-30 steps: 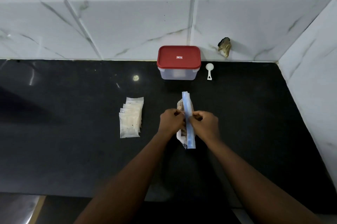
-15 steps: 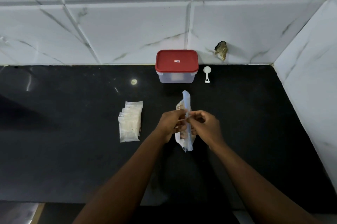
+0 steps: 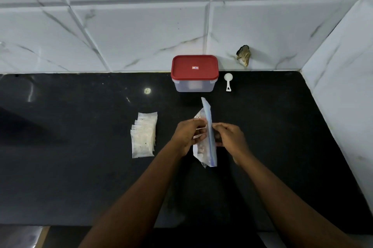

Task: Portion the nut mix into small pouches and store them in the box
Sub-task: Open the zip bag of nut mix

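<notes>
Inside clear zip bag [image 3: 204, 159], nuts [image 3: 201, 149]

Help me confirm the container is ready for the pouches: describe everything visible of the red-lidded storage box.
The storage box is rectangular with rounded corners: a translucent, greyish plastic body under an opaque red lid bearing a small central label. The lid is on; the box stands upright at the back of the black countertop, close to the tiled wall. A white scoop lies to its right, apart. Its contents cannot be made out.
</notes>
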A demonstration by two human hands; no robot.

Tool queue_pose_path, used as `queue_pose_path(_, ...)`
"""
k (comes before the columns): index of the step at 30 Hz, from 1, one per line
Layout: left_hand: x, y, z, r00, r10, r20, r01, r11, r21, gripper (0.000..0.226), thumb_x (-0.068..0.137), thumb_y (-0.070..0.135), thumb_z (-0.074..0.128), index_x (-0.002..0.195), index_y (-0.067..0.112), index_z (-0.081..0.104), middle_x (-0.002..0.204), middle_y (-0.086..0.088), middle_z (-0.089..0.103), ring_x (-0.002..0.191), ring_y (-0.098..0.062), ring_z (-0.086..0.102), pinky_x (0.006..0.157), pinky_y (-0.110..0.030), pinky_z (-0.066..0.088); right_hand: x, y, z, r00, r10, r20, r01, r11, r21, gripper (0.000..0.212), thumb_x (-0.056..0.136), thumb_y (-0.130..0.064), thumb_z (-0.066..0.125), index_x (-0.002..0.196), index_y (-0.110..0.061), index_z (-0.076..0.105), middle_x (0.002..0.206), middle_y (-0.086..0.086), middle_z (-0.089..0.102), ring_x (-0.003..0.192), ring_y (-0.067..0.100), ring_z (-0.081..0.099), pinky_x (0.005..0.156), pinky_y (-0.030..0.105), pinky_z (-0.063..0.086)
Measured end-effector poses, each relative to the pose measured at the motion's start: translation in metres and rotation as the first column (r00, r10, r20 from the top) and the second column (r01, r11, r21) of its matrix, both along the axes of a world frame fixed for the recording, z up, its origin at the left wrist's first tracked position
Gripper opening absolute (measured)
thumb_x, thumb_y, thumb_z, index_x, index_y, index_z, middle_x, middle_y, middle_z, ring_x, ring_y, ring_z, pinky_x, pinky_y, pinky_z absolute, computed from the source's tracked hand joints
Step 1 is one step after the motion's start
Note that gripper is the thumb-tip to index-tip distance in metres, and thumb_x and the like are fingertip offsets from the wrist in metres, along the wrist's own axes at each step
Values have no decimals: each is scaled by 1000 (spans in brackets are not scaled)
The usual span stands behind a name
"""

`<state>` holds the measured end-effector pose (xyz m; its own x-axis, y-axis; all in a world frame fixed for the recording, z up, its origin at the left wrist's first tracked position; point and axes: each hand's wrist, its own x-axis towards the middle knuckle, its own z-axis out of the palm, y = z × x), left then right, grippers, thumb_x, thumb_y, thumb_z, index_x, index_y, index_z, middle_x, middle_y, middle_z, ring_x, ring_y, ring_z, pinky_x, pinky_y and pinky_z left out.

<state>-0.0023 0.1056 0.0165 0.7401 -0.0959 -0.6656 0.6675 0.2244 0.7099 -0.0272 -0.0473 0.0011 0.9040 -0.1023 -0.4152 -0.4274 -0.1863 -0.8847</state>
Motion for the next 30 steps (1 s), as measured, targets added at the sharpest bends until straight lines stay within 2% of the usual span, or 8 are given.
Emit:
queue_pose_path(4, 0, -4, 8, 999, -29, 40, 31, 999, -30, 15, 96, 15, 68, 108, 12, 77, 110, -8, 74, 99, -17, 69, 76, -27, 59, 0, 2, 15, 997, 81, -1, -81, 996, -43, 21, 99, -45, 58, 90, -32, 71, 92, -2, 73, 92, 16, 72, 87, 41, 59)
queue_pose_path(8, 0, -4, 8, 999, -21, 37, 21, 1000, 3, 16, 96, 6, 66, 110, 10, 71, 112, -11, 72, 96, -18, 70, 71, -25, 58, 0, -1, 24, 978, 186, 97, -173, 977, -128, 14, 99, -36, 61, 91, -33, 72, 91, 0, 75, 88, 16, 73, 84, 41, 62)
queue_pose_path(10, 0, -4, 11, 1000, -25, 14, 24, 1000, 13, 17, 94, 11, 70, 111, 10, 72, 109, -10, 72, 95, -17, 69, 74, -27, 57, 1, -4, 26, 973, 203, 110, -185, 970, -161, 11, 100, -32, 62, 103, -31, 72, 97, -6, 74, 91, 9, 72, 86, 35, 61)
queue_pose_path(14, 3, -3, 18, 1000, -18, 14, 18, 1000, 15, 21, 91, 14, 74, 113, 12, 73, 108, -8, 70, 96, -17, 65, 74, -27, 56, 4, -8, 29, 962, 220, 160, -185, 960, -210, 31, 98, -34, 64, 127, -22, 68, 105, -9, 74, 91, -1, 70, 76, 18, 58)
queue_pose_path(19, 5, 0, 28, 1000, -9, 30, 11, 997, -75, 27, 93, 13, 69, 119, 11, 72, 112, -7, 75, 106, -19, 68, 80, -31, 54, 0, -6, 39, 958, 175, 227, -129, 971, -203, 27, 90, -34, 74, 116, -29, 67, 100, -12, 72, 90, -2, 69, 71, 13, 55)
queue_pose_path(23, 4, 0, 31, 1000, 9, 24, -8, 997, -80, 28, 92, 11, 72, 120, 8, 72, 116, -11, 76, 93, -16, 72, 66, -24, 58, 2, -6, 46, 951, 196, 240, -133, 957, -257, 30, 83, -32, 82, 109, -27, 68, 92, -9, 71, 82, 0, 69, 68, 19, 58)
queue_pose_path(27, 2, 0, 32, 999, 33, 19, -30, 991, -132, 26, 91, 13, 74, 117, 9, 74, 113, -10, 77, 88, -13, 72, 68, -23, 58, 3, -7, 50, 971, 131, 202, -107, 986, -127, 28, 83, -28, 83, 110, -25, 74, 90, -7, 76, 83, 3, 74, 72, 29, 63)
queue_pose_path(30, 1, 1, 33, 999, 49, 22, -45, 986, -161, 20, 93, 9, 71, 112, 9, 76, 105, -8, 78, 82, -11, 73, 68, -21, 60, 2, -5, 53, 977, 87, 195, -82, 996, -35, 25, 86, -23, 80, 110, -22, 76, 88, -5, 78, 82, 6, 75, 72, 29, 63)
